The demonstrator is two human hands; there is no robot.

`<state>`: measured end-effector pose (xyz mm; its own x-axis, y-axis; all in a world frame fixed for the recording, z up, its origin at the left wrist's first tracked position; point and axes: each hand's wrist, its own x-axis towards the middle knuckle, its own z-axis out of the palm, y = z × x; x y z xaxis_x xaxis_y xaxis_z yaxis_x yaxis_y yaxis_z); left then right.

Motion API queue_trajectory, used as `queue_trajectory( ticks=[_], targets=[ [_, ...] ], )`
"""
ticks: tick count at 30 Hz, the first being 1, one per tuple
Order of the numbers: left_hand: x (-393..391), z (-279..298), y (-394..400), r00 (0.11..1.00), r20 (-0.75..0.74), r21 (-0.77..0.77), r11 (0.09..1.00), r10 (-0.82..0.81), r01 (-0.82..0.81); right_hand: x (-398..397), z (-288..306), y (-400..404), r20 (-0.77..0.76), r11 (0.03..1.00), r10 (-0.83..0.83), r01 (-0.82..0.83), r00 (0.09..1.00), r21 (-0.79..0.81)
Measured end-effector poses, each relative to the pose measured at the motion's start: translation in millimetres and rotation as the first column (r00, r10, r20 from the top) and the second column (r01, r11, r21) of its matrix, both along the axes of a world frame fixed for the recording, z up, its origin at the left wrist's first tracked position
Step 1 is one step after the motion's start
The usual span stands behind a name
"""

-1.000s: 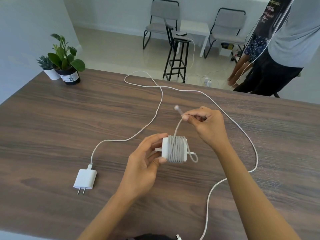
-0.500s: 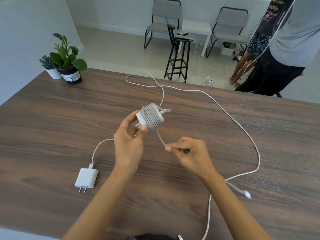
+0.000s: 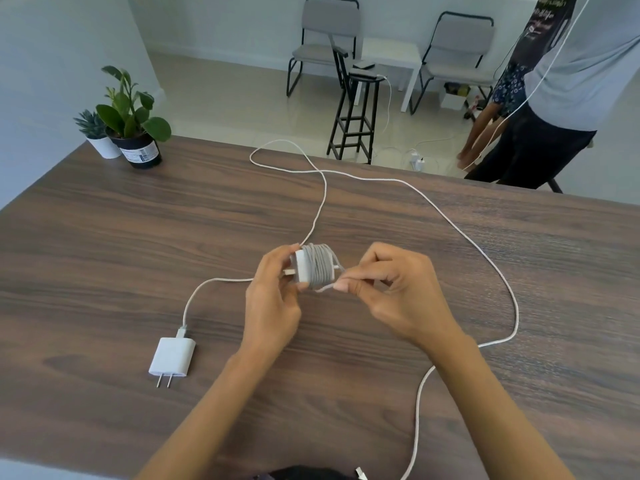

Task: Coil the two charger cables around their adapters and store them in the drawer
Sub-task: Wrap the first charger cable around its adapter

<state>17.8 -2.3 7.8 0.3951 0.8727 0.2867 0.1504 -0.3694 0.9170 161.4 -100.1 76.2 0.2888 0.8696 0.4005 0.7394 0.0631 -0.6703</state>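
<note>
My left hand (image 3: 272,303) holds a white adapter (image 3: 300,268) above the table, with its grey cable (image 3: 320,266) wound tightly around it. My right hand (image 3: 391,289) pinches the free end of that cable right beside the coil. A second white adapter (image 3: 172,356) lies flat on the table to the left, prongs toward me. Its long white cable (image 3: 450,220) runs uncoiled in a wide loop across the table and back to the near edge. No drawer is in view.
The dark wooden table (image 3: 104,254) fills the view. Two potted plants (image 3: 128,123) stand at its far left corner. Beyond the far edge are a black stool (image 3: 356,116), two chairs and a standing person (image 3: 554,98) at the right.
My left hand brought the wound adapter back down from farther out. My right hand, which had pulled the cable end toward me, moved up and now holds the end against the coil.
</note>
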Motion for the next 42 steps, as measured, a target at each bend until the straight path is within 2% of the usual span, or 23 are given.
queue_trajectory(
  ticks=[6,13,21,25,29,37,42],
  targets=[
    [-8.6,9.0,-22.9,0.977,0.077,-0.086,0.975,-0.198,0.205,21.5,14.2,13.9,0.019,0.998,-0.056,0.056,0.998,0.016],
    [-20.6,38.8,-41.8,0.901,0.245,-0.162,0.901,-0.358,0.402,36.7,16.3,21.2,-0.289,1.000,-0.006,0.011,0.957,0.016],
    [-28.5,51.2,-43.9,0.852,0.382,-0.217,0.861,-0.358,0.460,54.6,-21.6,18.0,-0.396,0.994,-0.110,0.109,0.912,-0.024],
    [-25.6,55.8,-36.4,0.847,0.456,-0.257,0.871,-0.272,0.418,45.2,-45.2,11.2,-0.425,0.990,-0.136,0.104,0.895,-0.097],
    [-17.9,52.7,-21.2,0.862,0.486,-0.284,0.908,-0.141,0.309,25.5,-58.5,4.7,-0.354,0.985,-0.132,0.082,0.926,-0.155],
    [-6.6,38.3,0.2,0.938,0.346,-0.285,0.956,0.034,0.071,-2.9,-60.8,-16.2,-0.171,0.995,-0.072,0.058,0.983,-0.085],
    [-1.1,18.6,2.1,0.975,0.219,-0.241,0.970,0.032,0.022,-9.5,-50.3,-23.2,-0.089,1.000,-0.015,0.012,0.996,-0.029]
  ],
)
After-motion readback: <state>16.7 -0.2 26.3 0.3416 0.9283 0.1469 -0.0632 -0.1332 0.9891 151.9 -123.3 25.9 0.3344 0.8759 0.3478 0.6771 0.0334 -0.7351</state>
